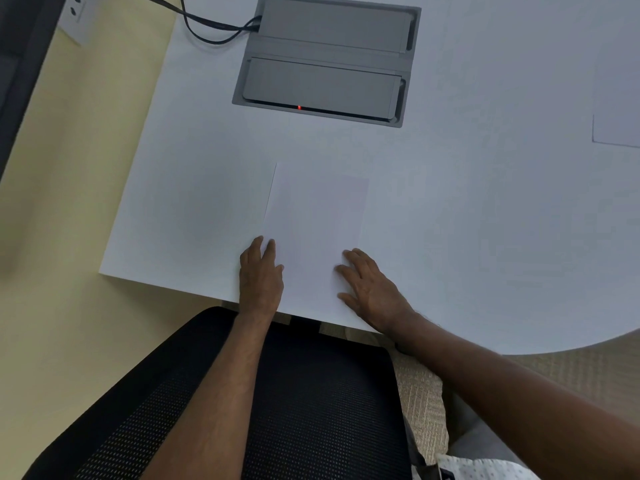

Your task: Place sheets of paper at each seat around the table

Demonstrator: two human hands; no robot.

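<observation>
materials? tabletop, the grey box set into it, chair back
Tabletop: white, matte, probably laminate; even colour, no grain. Grey box: brushed metal or grey plastic, can't tell; satin flaps, sharp seams. Chair back: black woven mesh; fine dotted weave shows.

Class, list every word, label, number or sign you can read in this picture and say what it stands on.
None can be read.
sheet of paper: blank.
second sheet: blank on its visible part.
grey cable box: no lettering, only a red light.
wall socket: no readable marking.
</observation>
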